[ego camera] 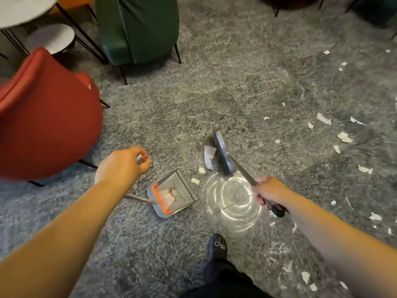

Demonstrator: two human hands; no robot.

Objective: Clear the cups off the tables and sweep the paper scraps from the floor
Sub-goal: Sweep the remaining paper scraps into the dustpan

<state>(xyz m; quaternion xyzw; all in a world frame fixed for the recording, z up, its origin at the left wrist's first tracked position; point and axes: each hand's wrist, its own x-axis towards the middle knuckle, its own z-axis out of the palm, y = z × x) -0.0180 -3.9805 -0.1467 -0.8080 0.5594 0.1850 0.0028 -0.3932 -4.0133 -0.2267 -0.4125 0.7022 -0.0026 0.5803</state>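
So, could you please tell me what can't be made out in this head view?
- Dustpan handle: its middle is hidden behind the left hand.
- Round table: cut off by the top-left edge, so cups can't be checked.
- Scrap inside the dustpan: too small to identify.
- Broom bristles: blurred.

Single view, head-mounted, wide-angle. It looks forward and steeply down at the floor from standing height. Both forearms enter from the lower corners; the left hand and right hand sit in the lower middle, near the lens. A foot shows at the bottom edge, almost directly beneath the camera. The upper left takes in a red chair, a green chair and a tabletop at the corner. Edges bow and blur. No second view to compare.
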